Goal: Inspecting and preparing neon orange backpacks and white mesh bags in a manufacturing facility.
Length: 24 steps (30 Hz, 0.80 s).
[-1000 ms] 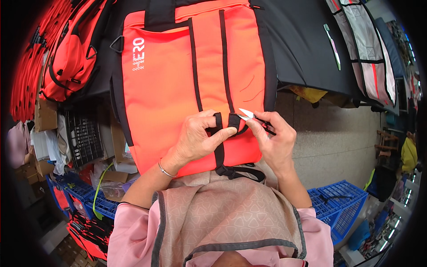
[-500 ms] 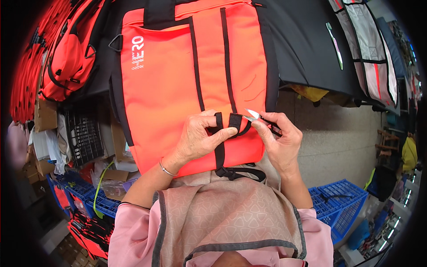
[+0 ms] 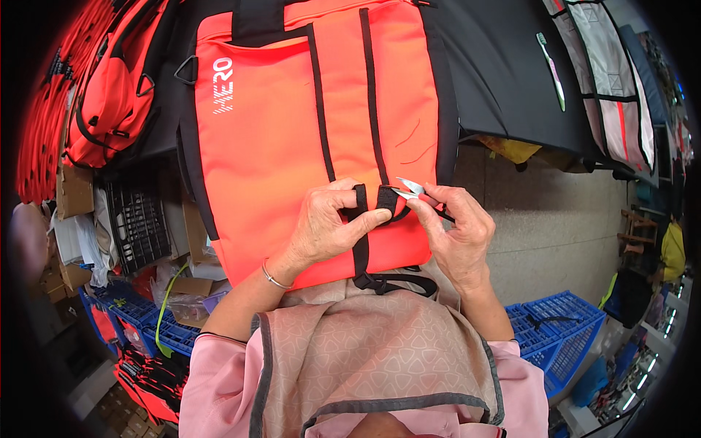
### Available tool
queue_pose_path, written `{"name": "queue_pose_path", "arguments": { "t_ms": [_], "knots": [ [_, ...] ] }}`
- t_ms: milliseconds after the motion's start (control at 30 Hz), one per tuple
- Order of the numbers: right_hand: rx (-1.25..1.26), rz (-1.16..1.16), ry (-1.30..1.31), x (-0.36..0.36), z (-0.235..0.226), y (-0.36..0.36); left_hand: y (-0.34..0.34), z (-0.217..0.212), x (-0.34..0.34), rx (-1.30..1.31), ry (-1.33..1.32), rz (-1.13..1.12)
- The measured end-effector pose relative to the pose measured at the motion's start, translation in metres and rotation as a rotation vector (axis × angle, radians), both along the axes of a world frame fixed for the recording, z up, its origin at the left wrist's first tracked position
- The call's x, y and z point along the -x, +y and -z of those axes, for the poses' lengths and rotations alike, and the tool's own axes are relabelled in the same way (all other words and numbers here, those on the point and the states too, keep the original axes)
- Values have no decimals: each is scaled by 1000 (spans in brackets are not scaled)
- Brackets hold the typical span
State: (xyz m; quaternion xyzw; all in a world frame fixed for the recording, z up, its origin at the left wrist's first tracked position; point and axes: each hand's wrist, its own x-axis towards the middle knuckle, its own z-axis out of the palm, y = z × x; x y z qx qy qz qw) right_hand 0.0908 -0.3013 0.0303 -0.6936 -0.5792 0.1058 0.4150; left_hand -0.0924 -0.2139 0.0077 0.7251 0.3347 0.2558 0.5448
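An orange-red bag (image 3: pixel 266 157) with black trim lies in front of me, its near end over my lap. My left hand (image 3: pixel 332 221) is closed, pinching the end of a black webbing strap (image 3: pixel 388 198) between thumb and fingers. My right hand (image 3: pixel 461 228) holds small thread snips (image 3: pixel 411 190), their two silvery blades parted and pointing left. The blade tips are right by the strap's edge; whether they touch it I cannot tell. Loose dark threads (image 3: pixel 418 155) lie on the bag above the snips. A black buckle (image 3: pixel 363 280) hangs at the bag's near edge.
A black-covered table (image 3: pixel 496 95) carries the bag's far part. On it lie a toothbrush (image 3: pixel 553 71) and a grey panel with black bands (image 3: pixel 612 80). More red bags (image 3: pixel 117 95) are piled at the left. Blue crates (image 3: pixel 562 336) stand at both sides of me.
The snips have shifted slightly left and up, closer to the strap, with my right hand. My left hand has stayed in place on the strap.
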Motion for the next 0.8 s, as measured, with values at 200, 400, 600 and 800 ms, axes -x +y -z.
{"name": "queue_pose_path", "arguments": {
  "t_ms": [200,400,600,800],
  "knots": [
    [-34,-5,-86,-1,1,1,0,2,0,-13,-4,0],
    [-43,-7,-140,-1,1,3,1,2,0,-10,-2,-2],
    [-36,-11,-223,-1,-1,3,-1,2,-2,-13,4,-22],
    [197,42,429,1,15,8,2,9,-1,28,25,-20]
  ]
}}
